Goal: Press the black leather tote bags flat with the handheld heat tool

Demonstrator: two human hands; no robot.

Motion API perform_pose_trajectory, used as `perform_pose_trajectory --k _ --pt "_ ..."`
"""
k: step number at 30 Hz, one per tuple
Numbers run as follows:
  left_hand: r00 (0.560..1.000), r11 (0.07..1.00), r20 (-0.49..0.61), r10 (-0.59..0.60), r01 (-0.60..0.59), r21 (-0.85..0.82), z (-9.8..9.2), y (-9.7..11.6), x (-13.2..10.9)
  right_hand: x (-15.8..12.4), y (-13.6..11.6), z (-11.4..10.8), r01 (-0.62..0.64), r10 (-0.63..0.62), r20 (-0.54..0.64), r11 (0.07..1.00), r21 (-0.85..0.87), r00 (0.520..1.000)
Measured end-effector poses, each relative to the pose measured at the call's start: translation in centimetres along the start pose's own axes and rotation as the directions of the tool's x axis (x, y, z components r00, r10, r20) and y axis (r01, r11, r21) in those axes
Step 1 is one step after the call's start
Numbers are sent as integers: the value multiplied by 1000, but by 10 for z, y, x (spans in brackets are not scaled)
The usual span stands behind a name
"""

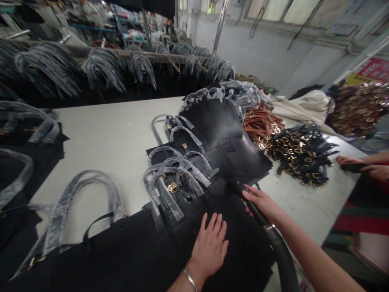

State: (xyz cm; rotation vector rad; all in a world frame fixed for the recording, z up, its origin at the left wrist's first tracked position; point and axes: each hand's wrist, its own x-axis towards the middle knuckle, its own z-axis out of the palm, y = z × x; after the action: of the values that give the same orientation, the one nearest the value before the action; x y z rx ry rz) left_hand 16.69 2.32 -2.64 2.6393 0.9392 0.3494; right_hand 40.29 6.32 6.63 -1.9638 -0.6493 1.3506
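Observation:
My left hand [210, 244] lies flat and open on a black leather bag panel [146, 251] at the near edge of the table. My right hand [261, 201] is closed around a black hose-like tool [281, 253] whose tip touches the black panel beside several plastic-wrapped handles [176, 178] with gold buckles. More black panels [225, 138] are stacked just beyond.
The white table [115, 138] carries a pile of brown straps [261, 125] and a heap of black straps with gold buckles [300, 152] at right. Wrapped handles hang on a rail [106, 67] behind. Another person's hands [364, 164] hold something dark at far right.

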Motion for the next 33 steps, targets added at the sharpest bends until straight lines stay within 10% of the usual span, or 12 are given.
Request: perform_pose_trajectory --k 12,20,33 --pt "1000 1000 6 1 -1 22 -6 2 3 -4 -10 6 97 -103 -75 992 -87 992" --pt "1000 1000 4 8 -8 26 -4 1 1 -57 15 -15 11 -5 71 997 -82 997" --pt "999 1000 39 -21 21 -10 -10 4 4 -37 2 28 4 1 212 1000 -22 977"
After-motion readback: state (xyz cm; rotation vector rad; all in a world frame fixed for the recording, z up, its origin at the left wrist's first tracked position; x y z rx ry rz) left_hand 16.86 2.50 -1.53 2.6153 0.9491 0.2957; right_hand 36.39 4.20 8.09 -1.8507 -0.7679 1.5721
